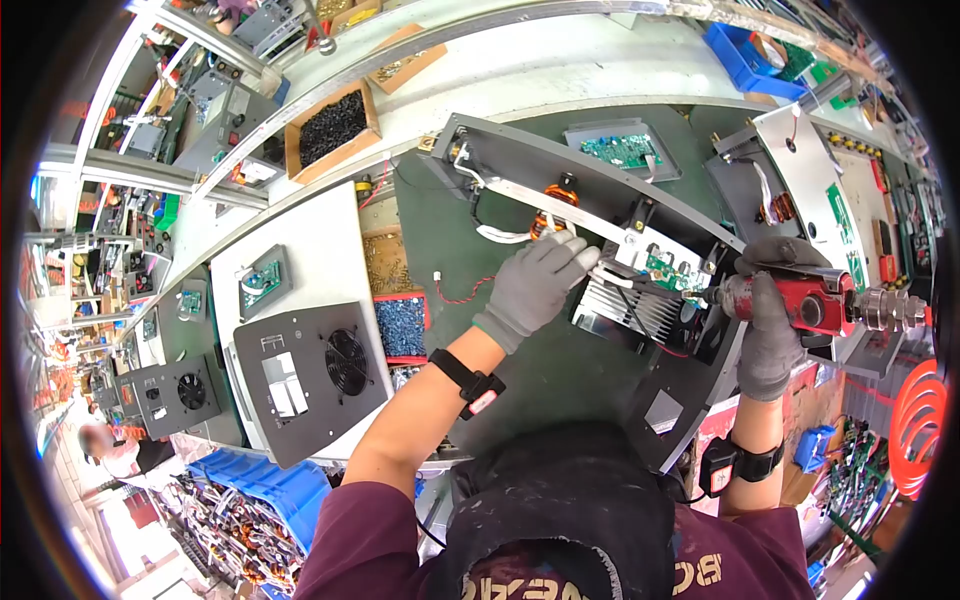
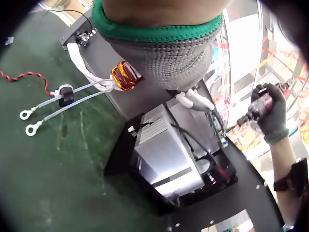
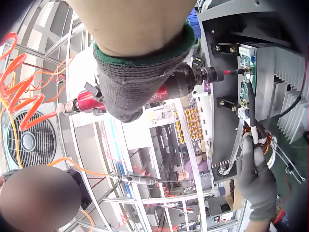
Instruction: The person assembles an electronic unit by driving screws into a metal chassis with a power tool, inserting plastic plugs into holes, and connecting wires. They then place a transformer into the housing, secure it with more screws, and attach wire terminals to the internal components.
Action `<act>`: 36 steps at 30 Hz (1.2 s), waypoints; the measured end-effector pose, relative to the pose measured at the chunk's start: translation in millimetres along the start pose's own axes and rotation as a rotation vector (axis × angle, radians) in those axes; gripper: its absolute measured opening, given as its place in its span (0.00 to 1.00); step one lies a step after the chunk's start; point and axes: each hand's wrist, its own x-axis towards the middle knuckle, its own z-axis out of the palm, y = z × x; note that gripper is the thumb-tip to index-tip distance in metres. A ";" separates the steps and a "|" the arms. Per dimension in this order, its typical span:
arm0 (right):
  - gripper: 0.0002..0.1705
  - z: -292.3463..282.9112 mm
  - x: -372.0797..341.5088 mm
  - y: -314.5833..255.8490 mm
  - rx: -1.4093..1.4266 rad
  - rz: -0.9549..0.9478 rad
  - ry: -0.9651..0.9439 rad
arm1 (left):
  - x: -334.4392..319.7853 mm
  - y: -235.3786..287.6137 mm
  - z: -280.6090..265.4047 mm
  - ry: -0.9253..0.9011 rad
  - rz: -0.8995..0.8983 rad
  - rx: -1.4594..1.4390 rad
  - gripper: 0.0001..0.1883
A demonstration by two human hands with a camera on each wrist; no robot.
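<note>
My gloved right hand (image 1: 770,340) grips a red air screwdriver (image 1: 818,306), its fingers wrapped round the body. In the right wrist view, the driver's bit (image 3: 233,72) points at the green circuit board (image 3: 247,72), its tip right at the board. The board is mounted beside a finned heat sink (image 1: 630,312) inside a dark grey metal housing (image 1: 530,150). My gloved left hand (image 1: 535,285) reaches in from the other side and pinches a black-sleeved cable (image 3: 251,101) between its fingertips near the board. Close to those fingertips sits a copper-wound coil (image 1: 556,205).
A fan panel (image 1: 310,375) lies on the left, near a bin of blue parts (image 1: 402,328). Behind stands a cardboard box of black pieces (image 1: 335,128). A second housing (image 1: 800,180) is at the right. The orange coiled hose (image 1: 915,430) hangs beside my right arm.
</note>
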 end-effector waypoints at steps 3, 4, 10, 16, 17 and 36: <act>0.21 -21.0 -1.7 17.3 0.012 0.104 -0.067 | -0.5 8.4 -15.5 -0.003 -0.082 -0.068 0.20; 0.23 -32.5 -1.7 27.0 -0.001 0.125 -0.093 | -4.9 12.8 -23.9 0.050 -0.125 -0.008 0.20; 0.20 -33.5 3.5 23.1 -0.018 0.018 -0.099 | -113.1 -13.6 -33.8 0.057 -0.657 0.021 0.18; 0.22 -28.5 11.1 22.5 -0.026 -0.013 -0.114 | -177.6 -105.5 -33.7 0.085 -1.182 0.130 0.12; 0.22 -23.2 11.0 22.0 -0.028 -0.015 -0.115 | -177.4 -121.6 -34.7 0.087 -1.183 0.127 0.12; 0.24 65.4 11.9 -56.2 -0.035 -0.393 -0.254 | -128.1 -143.5 -61.3 0.198 -1.353 -0.244 0.13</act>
